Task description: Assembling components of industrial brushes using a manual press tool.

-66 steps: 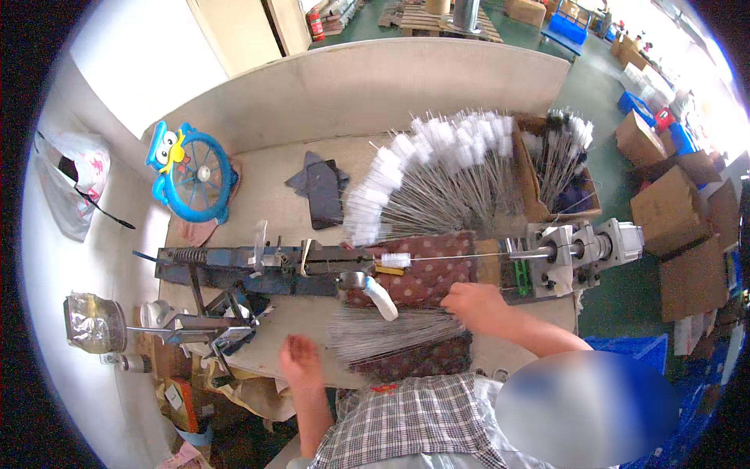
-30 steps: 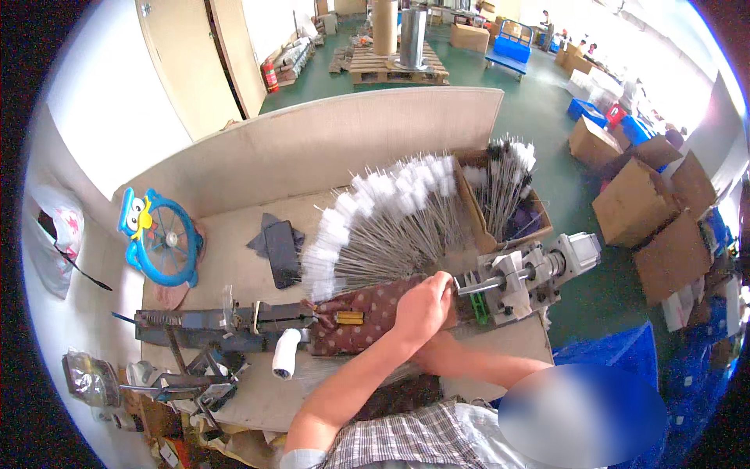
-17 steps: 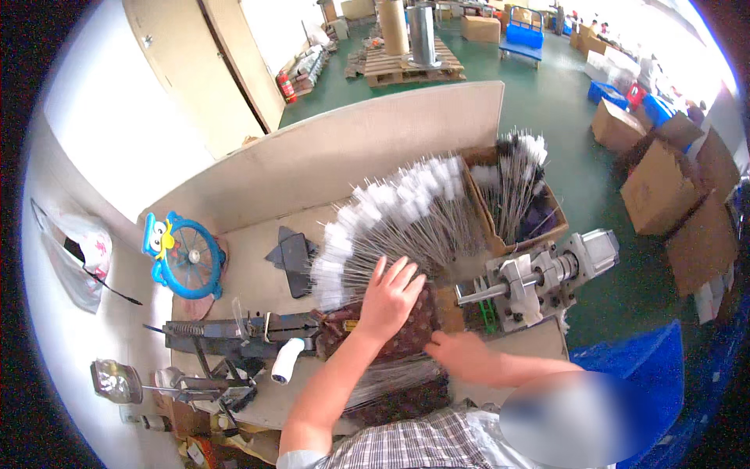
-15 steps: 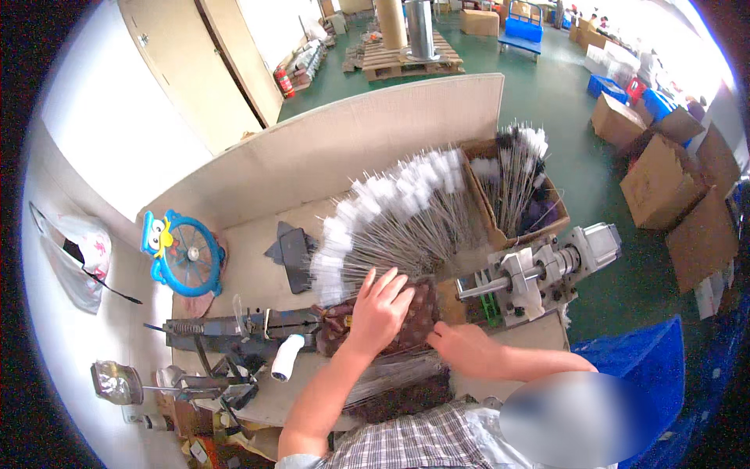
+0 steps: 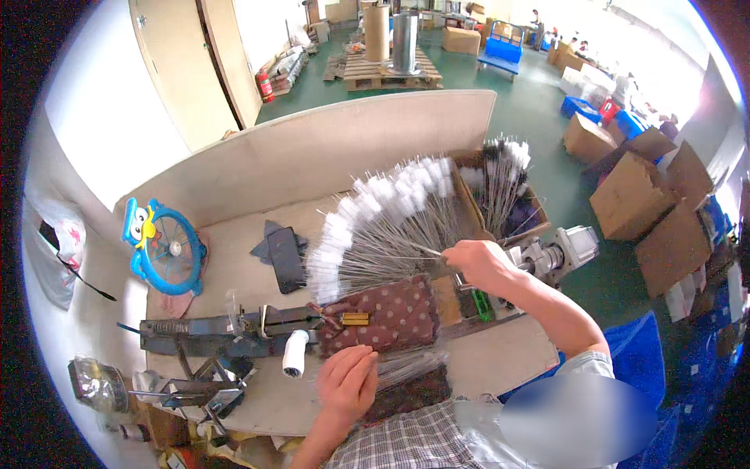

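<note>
My left hand point(image 5: 348, 381) is low over the near edge of the table, fingers curled together beside a bundle of thin clear or silvery strands point(image 5: 406, 366); whatever its fingertips hold is not discernible. My right hand point(image 5: 483, 264) is pinched closed at the wire stems of the fanned-out brushes, and a thin silvery piece point(image 5: 430, 252) juts from its fingertips. White bristle heads point(image 5: 391, 191) form the outer arc of these brushes. Between my hands lies a brown polka-dot cloth pad point(image 5: 398, 313) with a small brass-coloured block point(image 5: 355, 319) on it.
A motorised metal fixture point(image 5: 558, 254) is partly behind my right forearm. A box of dark and white brushes point(image 5: 508, 191) stands beyond. At left are a long black clamp device point(image 5: 226, 332), a white cylinder point(image 5: 294, 354), a phone point(image 5: 287, 258) and a blue toy-faced fan point(image 5: 164, 246).
My right hand has moved up and away from the pad to the brush stems. My left hand has drawn back toward me off the pad, uncovering the brass-coloured block.
</note>
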Demonstrator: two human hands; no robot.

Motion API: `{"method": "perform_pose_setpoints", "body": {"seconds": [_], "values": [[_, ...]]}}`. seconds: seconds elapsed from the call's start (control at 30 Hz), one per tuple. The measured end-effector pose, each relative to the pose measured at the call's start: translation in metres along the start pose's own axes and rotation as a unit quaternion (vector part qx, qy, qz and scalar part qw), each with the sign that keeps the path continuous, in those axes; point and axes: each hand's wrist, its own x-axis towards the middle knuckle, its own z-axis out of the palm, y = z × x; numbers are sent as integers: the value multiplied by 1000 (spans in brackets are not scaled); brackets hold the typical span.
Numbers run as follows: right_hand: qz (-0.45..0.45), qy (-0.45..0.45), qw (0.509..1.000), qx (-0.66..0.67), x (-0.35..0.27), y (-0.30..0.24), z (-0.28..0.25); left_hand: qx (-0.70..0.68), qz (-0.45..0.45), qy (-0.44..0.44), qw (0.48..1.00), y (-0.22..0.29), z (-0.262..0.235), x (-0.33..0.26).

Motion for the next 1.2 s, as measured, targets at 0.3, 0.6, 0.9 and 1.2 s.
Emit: {"method": "perform_pose_setpoints", "body": {"seconds": [0.3,0.6,0.9,1.2], "values": [[51,-191,965,170,13,-12,-22,-4,-96,-17,995,-2,11,-17],[-157,-19,941,299,76,-104,33,-9,-195,-91,976,-3,31,-21],[-134,20,953,270,91,-150,62,-316,-576,143,740,-35,-19,-41],[-141,6,965,223,91,-142,55,-100,-509,-72,852,-66,17,-31]]}}
